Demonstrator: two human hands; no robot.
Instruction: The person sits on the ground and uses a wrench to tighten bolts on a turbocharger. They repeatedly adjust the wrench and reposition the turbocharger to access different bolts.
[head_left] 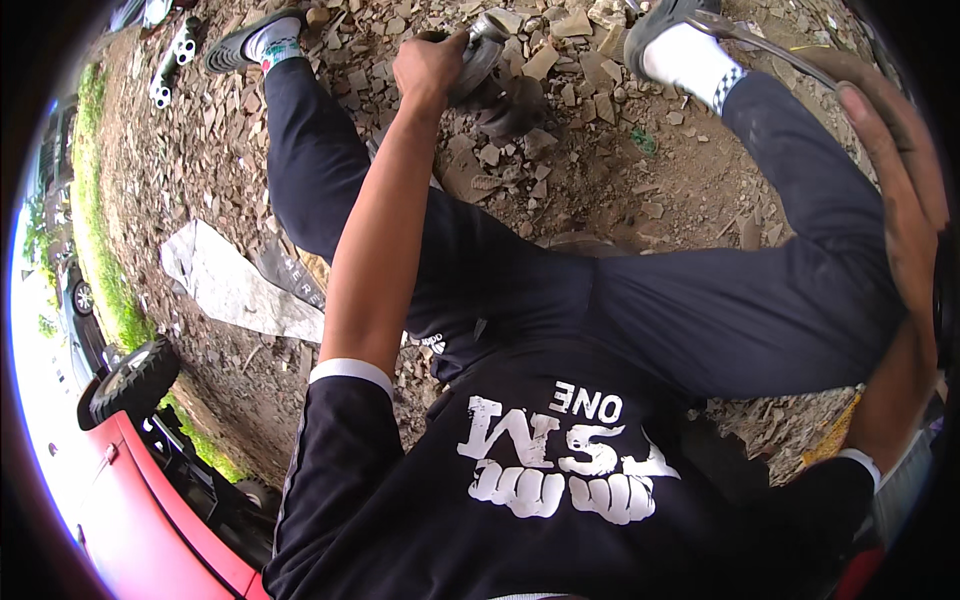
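Near the top centre, my left hand (428, 70) grips a silvery metal part (486, 38), with a dark, grimy piece (510, 112) just below it among the rubble; how they join is unclear. At the far right, my right hand (900, 170) is closed on a long, curved metal tool (760, 42), which reaches across to beside my white-socked right foot (680, 55). My legs in dark trousers (730, 310) lie bent over the broken ground.
Rubble and soil (200, 150) surround me. A white pipe-like piece (178, 55) lies at upper left, and a pale sheet (225, 270) beside my left leg. A red vehicle (150, 510), a large tyre (130, 385) and grass (120, 300) are along the left.
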